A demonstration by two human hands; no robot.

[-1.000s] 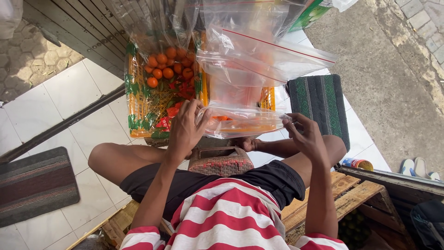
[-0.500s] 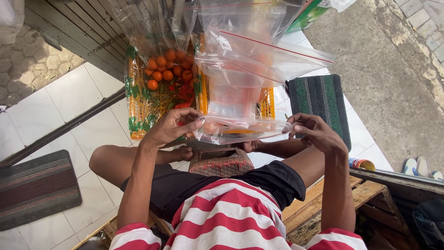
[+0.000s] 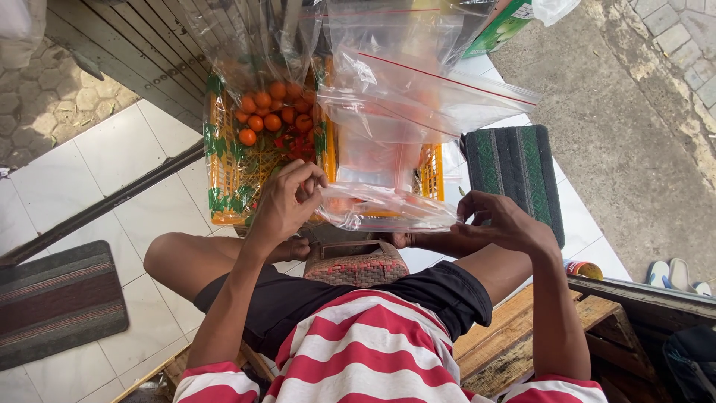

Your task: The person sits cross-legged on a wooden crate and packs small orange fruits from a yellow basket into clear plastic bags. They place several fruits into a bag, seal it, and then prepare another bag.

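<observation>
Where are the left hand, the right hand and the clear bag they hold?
left hand (image 3: 287, 198), head view, on its back.
right hand (image 3: 501, 221), head view, on its back.
clear bag (image 3: 388, 207), head view, on its lower edge.

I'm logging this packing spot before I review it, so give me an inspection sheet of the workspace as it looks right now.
Surface: white tiled floor; the person sits on a wooden bench.
Job's things: clear plastic zip bag with red seal line, held stretched between both hands; more clear bags hang above it.
Clutter: orange plastic basket holding small orange and red fruits; woven brown pouch on the lap; green box.
Grippers: left hand pinches the bag's left end; right hand pinches its right end.
Cables: nothing seen.
Surroundings: dark striped mats, concrete ground, sandals, small tin.
</observation>
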